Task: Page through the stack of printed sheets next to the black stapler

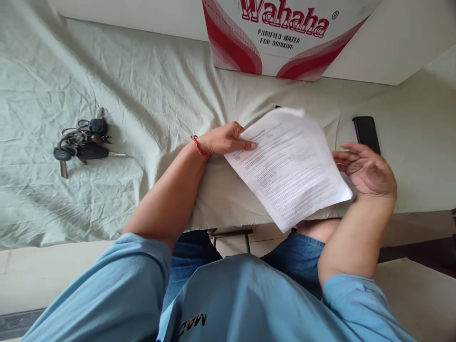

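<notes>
Item: paper (290, 166), printed sheet or sheets, white, lying tilted on the cloth (149, 85) at the table's near edge; its near corner overhangs the edge above the person's lap.

Left hand (226, 139): palm down, fingers flat on the paper's upper left corner, pressing rather than pinching. Nothing is clasped in it. A red band (196, 146) circles the wrist.

Right hand (366, 169): fingers spread and loose, palm turned toward the paper's right edge. It sits just beside that edge; whether the fingertips touch the sheet cannot be told. It grasps nothing.

Phone (365, 133): dark, lying flat on the cloth just beyond the right hand, apart from the paper.

Keys (81, 142): a bunch with dark fobs, lying on the cloth well to the left of the left hand.

Box (281, 42): white and red, marked "Wahaha purified water for drinking", standing beyond the paper at the far side of the cloth.

Cloth: pale, creased, covering the table.
</notes>
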### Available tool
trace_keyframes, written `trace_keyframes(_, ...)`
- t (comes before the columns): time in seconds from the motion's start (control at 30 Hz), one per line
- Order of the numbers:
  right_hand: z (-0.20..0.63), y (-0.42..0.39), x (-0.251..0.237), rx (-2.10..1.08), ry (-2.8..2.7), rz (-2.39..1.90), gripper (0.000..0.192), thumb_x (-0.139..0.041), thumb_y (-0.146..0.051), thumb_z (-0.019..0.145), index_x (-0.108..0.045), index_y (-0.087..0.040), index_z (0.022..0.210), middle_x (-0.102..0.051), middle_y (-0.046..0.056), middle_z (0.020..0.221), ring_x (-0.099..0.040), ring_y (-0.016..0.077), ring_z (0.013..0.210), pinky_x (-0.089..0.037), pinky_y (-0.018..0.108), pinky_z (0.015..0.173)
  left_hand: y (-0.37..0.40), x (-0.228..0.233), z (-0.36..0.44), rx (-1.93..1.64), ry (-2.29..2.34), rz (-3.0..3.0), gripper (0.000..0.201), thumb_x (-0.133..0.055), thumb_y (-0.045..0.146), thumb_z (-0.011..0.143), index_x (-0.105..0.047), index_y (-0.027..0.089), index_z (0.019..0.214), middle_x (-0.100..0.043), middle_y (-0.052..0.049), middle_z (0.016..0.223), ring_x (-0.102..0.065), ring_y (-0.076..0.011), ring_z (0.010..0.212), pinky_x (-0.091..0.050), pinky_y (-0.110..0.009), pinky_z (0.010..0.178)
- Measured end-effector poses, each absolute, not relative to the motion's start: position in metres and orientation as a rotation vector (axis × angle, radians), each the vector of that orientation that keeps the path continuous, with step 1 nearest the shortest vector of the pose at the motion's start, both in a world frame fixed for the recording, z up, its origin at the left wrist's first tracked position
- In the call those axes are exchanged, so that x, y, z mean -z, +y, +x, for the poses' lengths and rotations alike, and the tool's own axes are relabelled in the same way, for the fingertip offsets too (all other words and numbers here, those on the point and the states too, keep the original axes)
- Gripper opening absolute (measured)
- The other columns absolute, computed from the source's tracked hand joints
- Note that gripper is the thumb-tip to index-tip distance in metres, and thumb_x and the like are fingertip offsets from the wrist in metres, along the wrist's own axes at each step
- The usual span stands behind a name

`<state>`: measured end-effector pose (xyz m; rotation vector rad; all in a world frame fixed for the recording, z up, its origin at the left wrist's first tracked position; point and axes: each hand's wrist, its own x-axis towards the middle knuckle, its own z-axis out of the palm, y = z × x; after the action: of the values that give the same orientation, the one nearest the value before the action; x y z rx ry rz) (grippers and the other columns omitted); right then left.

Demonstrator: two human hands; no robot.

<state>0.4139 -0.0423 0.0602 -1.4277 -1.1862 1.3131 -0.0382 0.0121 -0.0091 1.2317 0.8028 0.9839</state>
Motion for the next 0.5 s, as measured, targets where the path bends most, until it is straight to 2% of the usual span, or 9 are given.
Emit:
trace_keyframes(0.1,0.413,-0.050,-0.067,-1.531,-1.394,-1.531,0.093,-0.115,-0.067,0.045,-0.089,-0.025,0.124,-0.089,0.018,0.126,-0.085,0.0352,0.111,-0.068,0.052,0.101,0.013,-0.013,-0.036,-0.470,0.799,1.511,0.038,-0.099,0.054,0.079,-0.085,0.018,0.076,-0.082,-0.007,0.073,-0.079,-0.0253,0.067,-0.065,-0.034,0.063)
trace_keyframes(0.2,0.393,-0.053,-0.069,-1.640,-1.541,-1.475,0.085,-0.116,-0.054,0.059,-0.086,-0.035,0.136,-0.086,0.009,0.141,-0.083,0.0339,0.127,-0.067,0.049,0.114,0.009,-0.036,-0.031,-0.251,0.895,1.582,0.033,-0.089,0.049,0.085,-0.084,0.017,0.080,-0.084,-0.008,0.081,-0.079,-0.0236,0.070,-0.059,-0.032,0.062)
trace_keyframes(0.3,0.361,-0.050,-0.063,-1.553,-1.596,-1.343,0.067,-0.107,-0.059,0.076,-0.087,-0.036,0.135,-0.089,0.006,0.129,-0.084,0.0315,0.120,-0.067,0.046,0.110,0.005,-0.047,-0.026,-0.192,0.901,1.598,0.031,-0.084,0.048,0.085,-0.083,0.017,0.080,-0.084,-0.007,0.080,-0.078,-0.0235,0.071,-0.058,-0.033,0.064)
trace_keyframes(0.33,0.351,-0.049,-0.060,-1.490,-1.608,-1.320,0.061,-0.105,-0.062,0.078,-0.089,-0.035,0.130,-0.090,0.005,0.120,-0.084,0.0303,0.113,-0.068,0.044,0.104,0.004,-0.047,-0.024,-0.182,0.900,1.602,0.031,-0.083,0.048,0.085,-0.083,0.018,0.081,-0.084,-0.007,0.081,-0.078,-0.0237,0.072,-0.058,-0.033,0.064)
trace_keyframes(0.43,0.327,-0.048,-0.052,-1.278,-1.666,-1.383,0.041,-0.095,-0.068,0.088,-0.092,-0.030,0.103,-0.087,0.001,0.095,-0.080,0.0240,0.089,-0.065,0.037,0.083,0.003,-0.043,-0.022,-0.190,0.890,1.626,0.031,-0.082,0.049,0.085,-0.083,0.018,0.083,-0.084,-0.006,0.082,-0.078,-0.0231,0.073,-0.057,-0.032,0.065)
trace_keyframes(0.5,0.320,-0.049,-0.048,-1.178,-1.661,-1.473,0.048,-0.089,-0.072,0.092,-0.088,-0.025,0.084,-0.082,0.001,0.082,-0.074,0.0208,0.077,-0.059,0.034,0.072,0.003,-0.038,-0.022,-0.255,0.879,1.646,0.032,-0.082,0.049,0.086,-0.084,0.018,0.091,-0.085,-0.005,0.086,-0.078,-0.0216,0.076,-0.058,-0.031,0.068)
